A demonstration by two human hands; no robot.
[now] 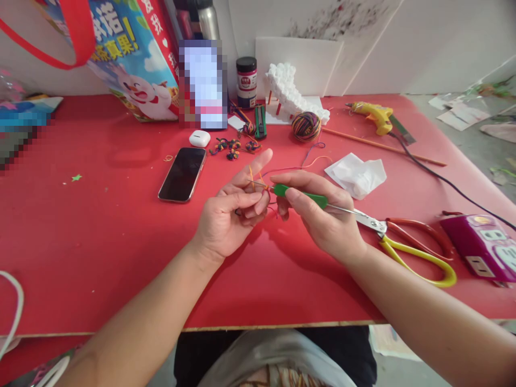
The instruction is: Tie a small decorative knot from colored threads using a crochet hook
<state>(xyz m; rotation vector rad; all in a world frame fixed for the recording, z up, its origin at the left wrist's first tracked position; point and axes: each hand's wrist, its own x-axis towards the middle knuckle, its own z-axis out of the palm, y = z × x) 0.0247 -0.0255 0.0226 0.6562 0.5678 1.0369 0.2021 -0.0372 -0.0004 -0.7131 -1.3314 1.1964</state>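
My right hand (328, 215) is closed around the green handle of a crochet hook (301, 196), its thin metal shaft pointing left. Orange yarn (251, 177) runs over the raised index finger of my left hand (223, 223). The left thumb and other fingers pinch the yarn close to the hook's tip, where a small worked bit shows; its details are too small to make out. A loose strand trails back towards a multicoloured yarn ball (306, 127). Behind the left hand lie several small knotted yarn pieces (233, 145).
Scissors (419, 252) with red and yellow handles lie beside my right wrist, near a purple box (479, 246). Crumpled tissue (357, 174), a glue gun (374, 115) and a wooden stick (387, 145) sit behind. Left are a phone (183, 174) and white earbud case (200, 138).
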